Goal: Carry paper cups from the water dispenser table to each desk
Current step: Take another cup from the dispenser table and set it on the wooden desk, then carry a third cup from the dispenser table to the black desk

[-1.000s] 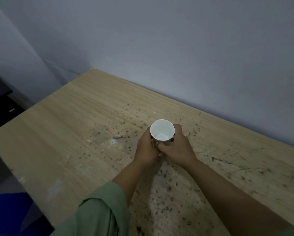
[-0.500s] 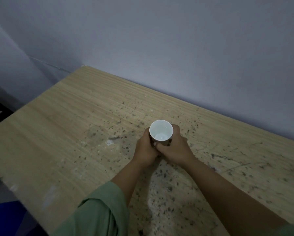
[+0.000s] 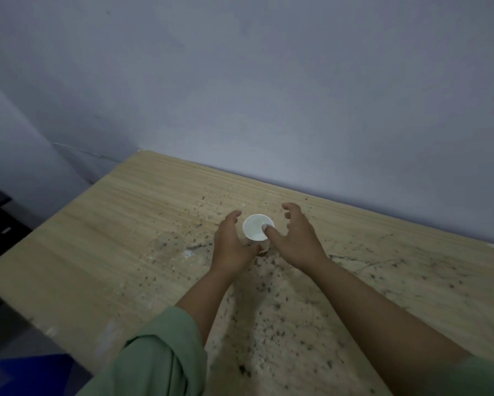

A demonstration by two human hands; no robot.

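Observation:
A white paper cup (image 3: 256, 229) stands upright on the wooden desk (image 3: 120, 230), near the wall. My left hand (image 3: 232, 247) is just left of the cup with its fingers spread, curved around it without gripping. My right hand (image 3: 297, 238) is just right of the cup, fingers apart; its thumb tip overlaps the cup's rim in this view, and I cannot tell whether it touches. The cup's lower part is hidden behind my hands.
The desk top is worn and speckled with dark marks, and its left edge (image 3: 40, 318) drops off to the floor. A grey wall (image 3: 268, 95) runs along the desk's far side. Dark furniture (image 3: 0, 227) stands at the left, something blue (image 3: 25, 375) at the bottom left.
Both hands were closed around the cup and have opened and moved apart to its sides. The cup now stands on the desk. The view has tilted up.

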